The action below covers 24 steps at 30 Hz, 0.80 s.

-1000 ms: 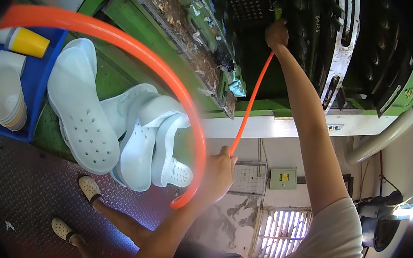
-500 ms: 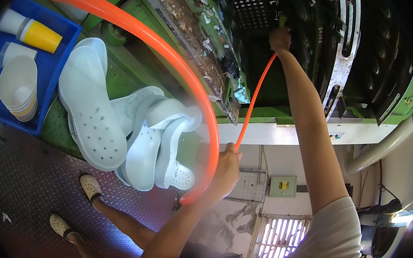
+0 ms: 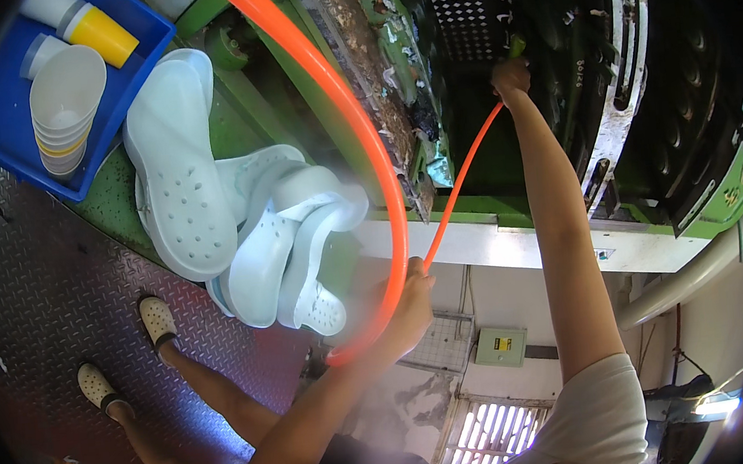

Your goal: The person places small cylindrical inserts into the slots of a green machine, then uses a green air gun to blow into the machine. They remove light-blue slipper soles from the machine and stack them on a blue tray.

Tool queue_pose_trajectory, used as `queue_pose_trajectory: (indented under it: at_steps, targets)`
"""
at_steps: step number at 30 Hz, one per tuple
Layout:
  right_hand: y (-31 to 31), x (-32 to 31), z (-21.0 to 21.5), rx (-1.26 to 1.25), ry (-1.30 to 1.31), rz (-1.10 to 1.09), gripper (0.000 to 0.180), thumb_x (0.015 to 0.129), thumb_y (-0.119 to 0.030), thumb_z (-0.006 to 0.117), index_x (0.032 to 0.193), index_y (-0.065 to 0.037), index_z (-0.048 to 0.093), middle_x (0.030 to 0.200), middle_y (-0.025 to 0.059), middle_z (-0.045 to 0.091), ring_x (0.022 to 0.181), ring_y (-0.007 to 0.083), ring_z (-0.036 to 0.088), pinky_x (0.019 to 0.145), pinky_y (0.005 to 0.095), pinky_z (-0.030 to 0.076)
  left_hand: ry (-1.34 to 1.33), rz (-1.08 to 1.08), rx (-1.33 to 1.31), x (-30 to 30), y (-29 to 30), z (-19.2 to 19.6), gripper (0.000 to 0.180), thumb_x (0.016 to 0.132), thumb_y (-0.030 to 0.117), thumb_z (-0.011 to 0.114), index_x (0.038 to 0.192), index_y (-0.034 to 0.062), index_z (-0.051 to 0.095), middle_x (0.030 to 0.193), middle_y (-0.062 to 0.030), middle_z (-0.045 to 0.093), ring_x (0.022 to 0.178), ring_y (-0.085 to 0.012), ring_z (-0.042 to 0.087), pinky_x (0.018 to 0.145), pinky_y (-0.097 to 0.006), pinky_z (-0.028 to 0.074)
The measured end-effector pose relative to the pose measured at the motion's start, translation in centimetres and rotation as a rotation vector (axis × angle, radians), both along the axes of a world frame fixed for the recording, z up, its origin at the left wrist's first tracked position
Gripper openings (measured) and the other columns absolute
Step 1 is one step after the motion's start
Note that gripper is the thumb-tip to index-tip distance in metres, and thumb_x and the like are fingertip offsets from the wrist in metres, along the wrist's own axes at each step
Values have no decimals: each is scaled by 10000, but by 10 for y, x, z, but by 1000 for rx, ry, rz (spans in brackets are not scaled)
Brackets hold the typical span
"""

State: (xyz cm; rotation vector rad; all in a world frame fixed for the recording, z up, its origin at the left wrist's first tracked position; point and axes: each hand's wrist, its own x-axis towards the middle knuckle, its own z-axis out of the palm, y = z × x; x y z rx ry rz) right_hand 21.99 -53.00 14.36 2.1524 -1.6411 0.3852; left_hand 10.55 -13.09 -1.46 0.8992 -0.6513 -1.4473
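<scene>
My left hand (image 3: 410, 316) is closed around an orange hose (image 3: 457, 189), which also loops in a wide arc across the front of the view. Farther off, my right hand (image 3: 510, 77) is wrapped around the hose's far end, where a small yellow-green nozzle (image 3: 516, 45) pokes out past the fingers. That hand reaches into the opened mold (image 3: 546, 122), a dark machine part with a perforated plate (image 3: 465, 15) just beyond it. Left of the hose, several pale blue clogs (image 3: 178, 186) lie piled on a green machine ledge.
A blue tray (image 3: 10, 129) at upper left holds stacked white and yellow cups (image 3: 68, 90). Dirty, residue-covered metal edges (image 3: 377, 83) flank the mold opening. Below lies a diamond-plate floor (image 3: 51, 257). A green electrical box (image 3: 500, 347) hangs on the wall.
The view has shifted, so the tray and clogs sit farther right and higher in it. Both hands keep their hold, the right one still inside the mold.
</scene>
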Motion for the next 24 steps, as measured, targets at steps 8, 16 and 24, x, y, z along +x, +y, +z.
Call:
queue_pose_trajectory:
  at_steps: [8, 16, 24]
  targets:
    - [-70, 2, 6, -28, -103, 4, 415, 940, -160, 528, 1287, 26, 397, 1099, 208, 687, 823, 342, 730, 639, 377, 627, -29, 56, -65, -6, -47, -3, 237, 1036, 221, 430, 1137, 18, 500, 831, -249, 620, 800, -429, 617, 699, -539, 448]
    - [-170, 8, 13, -187, 515, 0, 450, 905, -226, 637, 1250, -24, 430, 1062, 180, 699, 1017, 328, 693, 836, 403, 597, 32, -4, -76, 12, -68, 3, 238, 1047, 217, 419, 1117, 6, 504, 817, -265, 636, 797, -455, 630, 706, -553, 447]
    - [-117, 40, 13, -75, -166, -84, 292, 881, -191, 661, 1136, -51, 644, 970, 114, 724, 820, 280, 726, 636, 397, 602, -53, 89, -101, 20, -76, 8, 249, 1045, 216, 428, 1121, -8, 506, 804, -273, 642, 783, -467, 633, 717, -555, 453]
